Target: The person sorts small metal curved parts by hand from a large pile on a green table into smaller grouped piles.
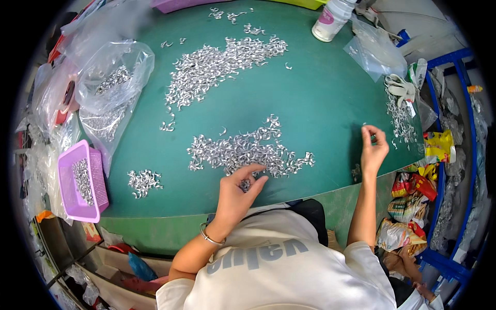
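Small silver hooks [258, 155] lie in a pile [217, 150] on the green table [320, 93]. At the pile's near edge is the left hand [240, 186], thumb and forefinger spread in a curve, with hooks showing in the gap. The right hand [374, 150] is well to the right of the pile, thumb and fingers curled close; I cannot tell whether they pinch a hook. A larger heap [222, 67] lies beyond the pile; left of it are a small cluster [144, 183] and, farther left, a purple basket [99, 178] holding hooks. Beyond and left of the pile is a clear bag [138, 59] of hooks; beyond and right, a white bottle [333, 20].
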Motion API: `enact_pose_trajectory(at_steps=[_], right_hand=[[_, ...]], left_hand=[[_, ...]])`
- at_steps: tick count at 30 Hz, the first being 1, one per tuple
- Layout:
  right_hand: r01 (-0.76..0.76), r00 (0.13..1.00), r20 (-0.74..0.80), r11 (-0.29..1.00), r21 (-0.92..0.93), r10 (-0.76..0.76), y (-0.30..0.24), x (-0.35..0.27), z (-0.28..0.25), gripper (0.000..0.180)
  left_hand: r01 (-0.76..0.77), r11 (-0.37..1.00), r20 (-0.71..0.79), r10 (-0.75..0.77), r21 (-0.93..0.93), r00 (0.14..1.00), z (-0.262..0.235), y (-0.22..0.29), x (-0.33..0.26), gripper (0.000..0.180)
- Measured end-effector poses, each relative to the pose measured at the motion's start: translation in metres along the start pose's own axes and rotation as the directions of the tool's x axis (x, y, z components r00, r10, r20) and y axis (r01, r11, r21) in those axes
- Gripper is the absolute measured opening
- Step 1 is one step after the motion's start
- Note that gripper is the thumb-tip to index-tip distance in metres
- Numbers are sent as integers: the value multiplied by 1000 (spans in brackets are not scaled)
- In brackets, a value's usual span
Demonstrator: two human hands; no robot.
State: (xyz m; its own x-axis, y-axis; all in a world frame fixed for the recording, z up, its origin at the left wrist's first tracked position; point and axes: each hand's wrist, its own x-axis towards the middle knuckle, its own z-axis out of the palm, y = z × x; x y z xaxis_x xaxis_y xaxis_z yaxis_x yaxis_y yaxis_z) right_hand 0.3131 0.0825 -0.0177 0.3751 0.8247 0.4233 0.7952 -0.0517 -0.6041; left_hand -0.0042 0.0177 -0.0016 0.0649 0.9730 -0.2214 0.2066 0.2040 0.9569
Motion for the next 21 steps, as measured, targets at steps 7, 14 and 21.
enact_pose_trajectory(at_steps=[7, 14, 21], right_hand=[[146, 988, -9, 964, -223, -152, 54, 18, -13, 7], [307, 909, 291, 951, 22, -300, -27, -19, -12, 28], [330, 826, 418, 925, 187, -379, -66, -72, 29, 25]], left_hand=[[-482, 762, 236, 421, 432, 876, 44, -8, 12, 24], [-488, 624, 269, 417, 611, 868, 48, -14, 16, 18], [-412, 650, 151, 420, 638, 895, 41, -8, 19, 17]])
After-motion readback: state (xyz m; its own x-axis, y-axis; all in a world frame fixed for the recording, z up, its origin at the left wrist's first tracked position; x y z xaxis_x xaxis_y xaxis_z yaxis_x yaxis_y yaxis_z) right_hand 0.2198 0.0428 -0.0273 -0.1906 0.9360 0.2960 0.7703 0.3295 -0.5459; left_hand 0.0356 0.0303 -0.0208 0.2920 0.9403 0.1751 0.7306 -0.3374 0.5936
